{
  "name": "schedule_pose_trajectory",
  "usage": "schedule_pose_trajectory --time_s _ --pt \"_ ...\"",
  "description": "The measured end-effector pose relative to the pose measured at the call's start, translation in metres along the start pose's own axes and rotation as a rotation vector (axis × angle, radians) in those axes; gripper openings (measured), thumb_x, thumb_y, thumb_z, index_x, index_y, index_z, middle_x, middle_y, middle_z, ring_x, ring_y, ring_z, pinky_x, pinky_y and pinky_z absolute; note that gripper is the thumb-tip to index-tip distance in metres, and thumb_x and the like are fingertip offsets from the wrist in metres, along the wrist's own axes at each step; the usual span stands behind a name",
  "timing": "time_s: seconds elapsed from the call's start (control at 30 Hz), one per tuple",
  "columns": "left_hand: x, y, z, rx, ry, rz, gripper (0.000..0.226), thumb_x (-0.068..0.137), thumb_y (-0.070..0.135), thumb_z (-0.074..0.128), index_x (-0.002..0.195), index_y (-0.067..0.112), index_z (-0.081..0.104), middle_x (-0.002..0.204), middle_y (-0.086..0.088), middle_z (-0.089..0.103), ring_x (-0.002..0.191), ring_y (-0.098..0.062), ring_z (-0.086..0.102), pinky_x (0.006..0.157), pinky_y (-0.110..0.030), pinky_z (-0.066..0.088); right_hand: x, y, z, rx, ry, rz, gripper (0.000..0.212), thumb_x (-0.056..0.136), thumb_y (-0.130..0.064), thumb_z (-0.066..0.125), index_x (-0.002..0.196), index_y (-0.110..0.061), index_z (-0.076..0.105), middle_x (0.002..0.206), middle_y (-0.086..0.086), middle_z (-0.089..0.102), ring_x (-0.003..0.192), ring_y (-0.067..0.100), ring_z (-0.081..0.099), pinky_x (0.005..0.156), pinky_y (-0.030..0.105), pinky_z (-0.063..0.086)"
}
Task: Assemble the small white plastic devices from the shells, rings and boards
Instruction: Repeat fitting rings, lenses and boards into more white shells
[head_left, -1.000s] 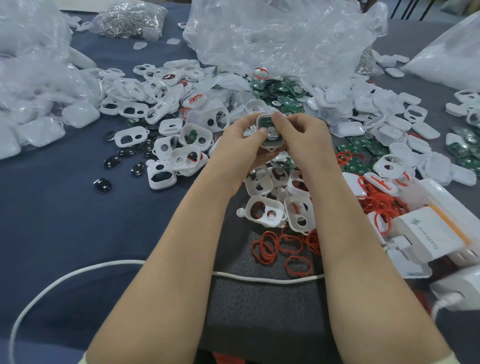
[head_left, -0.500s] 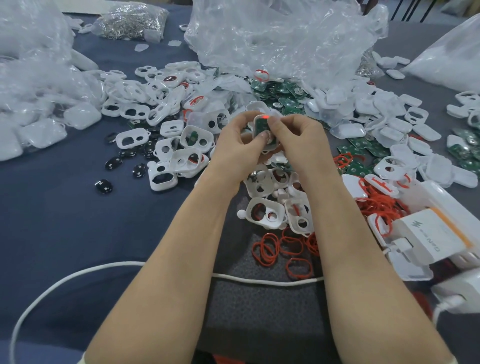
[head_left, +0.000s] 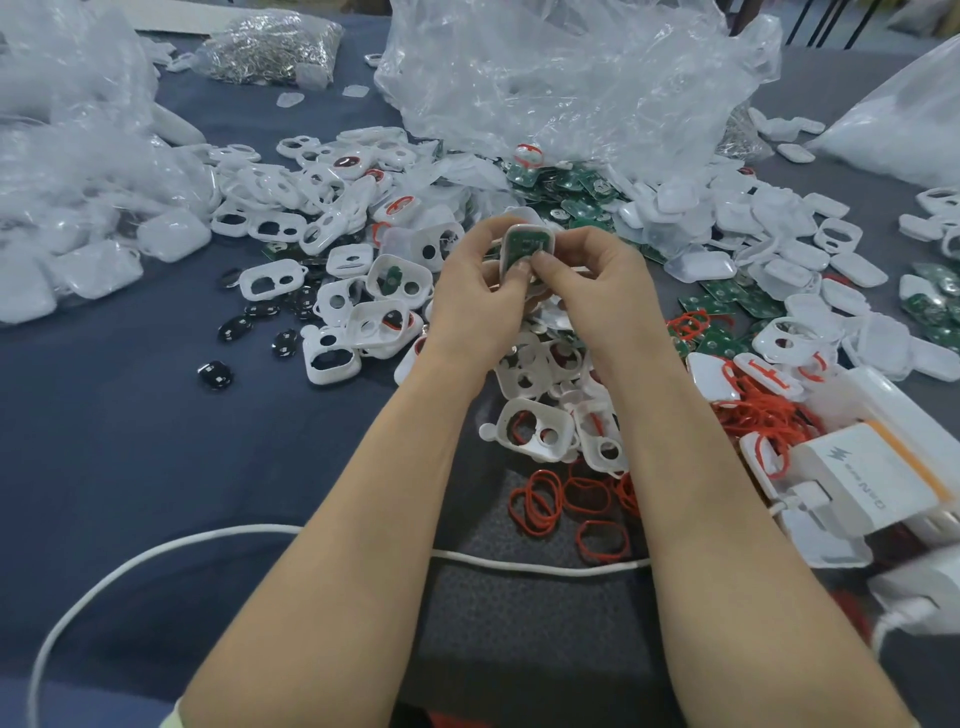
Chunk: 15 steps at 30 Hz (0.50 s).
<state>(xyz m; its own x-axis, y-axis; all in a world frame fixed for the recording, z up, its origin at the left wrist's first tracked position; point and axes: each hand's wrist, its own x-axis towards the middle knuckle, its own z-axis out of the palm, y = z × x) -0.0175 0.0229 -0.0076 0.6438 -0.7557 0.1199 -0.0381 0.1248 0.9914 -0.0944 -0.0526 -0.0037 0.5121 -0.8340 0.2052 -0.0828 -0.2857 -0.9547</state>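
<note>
Pinched from both sides, a white shell (head_left: 530, 228) is held by the left hand (head_left: 467, 296) and the right hand (head_left: 597, 291), raised above the heaped parts, with a green board (head_left: 527, 243) lying in it. Seating of the board is judged to be the step in hand. Even thumb pressure is called for next, then a ring and a cover. Nearest, loose red rings (head_left: 540, 501) are spread. Beyond them open shells (head_left: 535, 434) are heaped, and farther off spare boards (head_left: 569, 189) are piled beneath a clear bag (head_left: 561, 78).
</note>
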Motion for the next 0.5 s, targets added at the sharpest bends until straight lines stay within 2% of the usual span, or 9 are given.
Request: schedule_pose_trajectory --time_s 0.1,0.2,0.27,0.37,0.5 --pt "0.0008 -0.0020 0.0020 0.003 0.001 -0.015 0.030 0.097 0.000 0.048 0.110 0.026 0.055 0.098 -0.013 0.071 0.086 -0.018 0.070 0.081 -0.030 0.058 0.0002 0.0001 -0.0012 -0.004 0.001 0.002 0.008 0.088 -0.012 0.065 0.087 -0.020 0.066 0.083 -0.006 0.067 0.077 0.007 0.061 0.071 0.018 0.048" --pt "0.0006 -0.0022 0.0023 -0.017 -0.022 -0.032 0.032 0.097 0.000 0.048 0.117 0.025 0.054 0.106 -0.013 0.070 0.088 -0.016 0.070 0.082 -0.028 0.058 -0.0005 0.0003 -0.0032 -0.014 -0.015 -0.003 0.021 0.089 -0.014 0.064 0.079 -0.033 0.063 0.080 -0.015 0.066 0.076 0.001 0.062 0.066 0.013 0.045" --pt "0.0006 -0.0012 0.0010 -0.006 -0.019 -0.025 0.032 0.096 -0.002 0.048 0.110 0.026 0.056 0.103 -0.014 0.070 0.087 -0.018 0.071 0.079 -0.028 0.058 -0.0006 0.0001 -0.0030 -0.026 -0.020 -0.008 0.022 0.089 -0.015 0.064 0.078 -0.034 0.062 0.080 -0.015 0.067 0.076 -0.001 0.061 0.066 0.014 0.045" --pt "0.0008 0.0002 -0.0006 0.014 -0.006 -0.014 0.036 0.094 -0.005 0.047 0.099 0.030 0.057 0.098 -0.016 0.071 0.086 -0.023 0.071 0.078 -0.031 0.058 -0.0014 -0.0010 -0.0004 -0.020 0.004 -0.037 0.025 0.087 -0.012 0.066 0.075 -0.034 0.063 0.073 -0.017 0.065 0.065 -0.010 0.058 0.062 0.008 0.045" --pt "0.0009 -0.0001 -0.0017 -0.008 0.002 -0.030 0.033 0.095 -0.003 0.049 0.099 0.029 0.057 0.094 -0.012 0.071 0.080 -0.017 0.070 0.073 -0.026 0.058 -0.0036 -0.0022 0.0022 -0.022 0.012 -0.053 0.027 0.087 -0.012 0.065 0.075 -0.036 0.063 0.073 -0.019 0.065 0.066 -0.011 0.058 0.066 0.007 0.046"
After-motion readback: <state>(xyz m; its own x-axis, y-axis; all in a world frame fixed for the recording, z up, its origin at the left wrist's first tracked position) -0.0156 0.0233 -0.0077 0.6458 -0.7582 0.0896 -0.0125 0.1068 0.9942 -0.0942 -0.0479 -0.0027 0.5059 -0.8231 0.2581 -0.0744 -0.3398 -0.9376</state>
